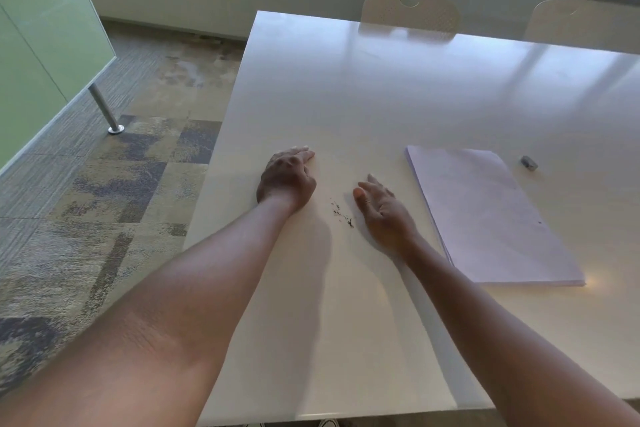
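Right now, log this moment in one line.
left hand: resting on table | right hand: open, beside dark crumbs | paper stack: right of hands | eraser: beyond stack

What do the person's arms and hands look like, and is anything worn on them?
The left forearm and right forearm are bare as far as the view shows; no sleeve appears. The left hand and right hand wear no gloves, and no watch, bracelet or ring is visible.

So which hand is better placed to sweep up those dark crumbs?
Likely the right hand: it stands on edge, palm facing the crumbs just beside it. The left hand lies palm-down, farther off.
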Demonstrator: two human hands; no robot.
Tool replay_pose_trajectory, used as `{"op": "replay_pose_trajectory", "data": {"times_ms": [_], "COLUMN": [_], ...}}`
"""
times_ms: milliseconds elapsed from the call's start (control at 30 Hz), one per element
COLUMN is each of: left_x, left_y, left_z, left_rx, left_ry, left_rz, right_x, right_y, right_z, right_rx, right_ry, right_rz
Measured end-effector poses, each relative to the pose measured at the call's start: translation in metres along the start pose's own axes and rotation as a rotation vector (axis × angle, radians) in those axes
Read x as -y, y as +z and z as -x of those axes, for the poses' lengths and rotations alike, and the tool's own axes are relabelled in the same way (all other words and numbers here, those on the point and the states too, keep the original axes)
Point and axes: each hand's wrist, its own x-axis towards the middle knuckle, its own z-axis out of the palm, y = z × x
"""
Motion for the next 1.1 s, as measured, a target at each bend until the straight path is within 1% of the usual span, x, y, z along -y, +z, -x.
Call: {"op": "replay_pose_trajectory", "data": {"times_ms": [133, 200, 300, 367, 433, 500, 600, 667, 733, 800, 833, 900, 933, 967, 1000, 1033, 1100], "left_x": [-0.003, -0.003, -0.004, -0.004, -0.004, -0.005, -0.006, -0.006, -0.005, -0.005, -0.005, -0.005, -0.004, -0.003, -0.003, -0.003, -0.003], "left_y": [-0.003, -0.004, -0.006, -0.007, -0.008, -0.008, -0.009, -0.009, -0.01, -0.01, -0.01, -0.009, -0.009, -0.008, -0.008, -0.008, -0.008], "left_z": [0.001, 0.002, 0.003, 0.004, 0.005, 0.005, 0.006, 0.005, 0.004, 0.004, 0.005, 0.005, 0.004, 0.004, 0.004, 0.004, 0.003], "left_rx": [0.005, 0.011, 0.015, 0.008, 0.003, -0.003, -0.004, -0.001, 0.015, 0.028, 0.028, 0.018, 0.012, 0.008, 0.006, 0.006, 0.004], "left_ry": [-0.001, -0.005, -0.011, -0.007, -0.001, 0.0, 0.005, 0.003, 0.003, 0.002, 0.002, 0.004, 0.006, 0.007, 0.006, 0.004, 0.002], "left_rz": [-0.01, -0.006, 0.001, 0.001, 0.011, 0.019, 0.015, 0.013, 0.007, 0.01, 0.011, 0.012, 0.014, 0.017, 0.018, 0.02, 0.018], "right_x": [0.029, 0.041, 0.048, 0.044, 0.035, 0.025, 0.016, 0.02, 0.029, 0.035, 0.038, 0.041, 0.04, 0.036, 0.032, 0.028, 0.023], "right_y": [0.021, 0.029, 0.035, 0.029, 0.019, 0.013, 0.017, 0.027, 0.037, 0.045, 0.045, 0.038, 0.032, 0.027, 0.023, 0.018, 0.015], "right_z": [0.011, 0.011, 0.008, 0.002, -0.003, -0.007, -0.005, -0.004, -0.001, -0.001, -0.001, -0.002, -0.003, -0.005, -0.007, -0.009, -0.011], "right_rx": [0.031, 0.033, -0.042, -0.101, -0.15, -0.182, -0.158, -0.114, -0.055, -0.045, -0.058, -0.119, -0.154, -0.175, -0.173, -0.141, 0.006], "right_ry": [-0.103, -0.107, -0.093, -0.069, -0.054, -0.048, -0.077, -0.093, -0.108, -0.098, -0.097, -0.112, -0.114, -0.107, -0.095, -0.079, -0.078], "right_rz": [-0.165, -0.336, -0.632, -0.768, -0.77, -0.621, -0.384, -0.317, -0.415, -0.65, -0.764, -0.863, -0.831, -0.732, -0.57, -0.37, 0.017]}}
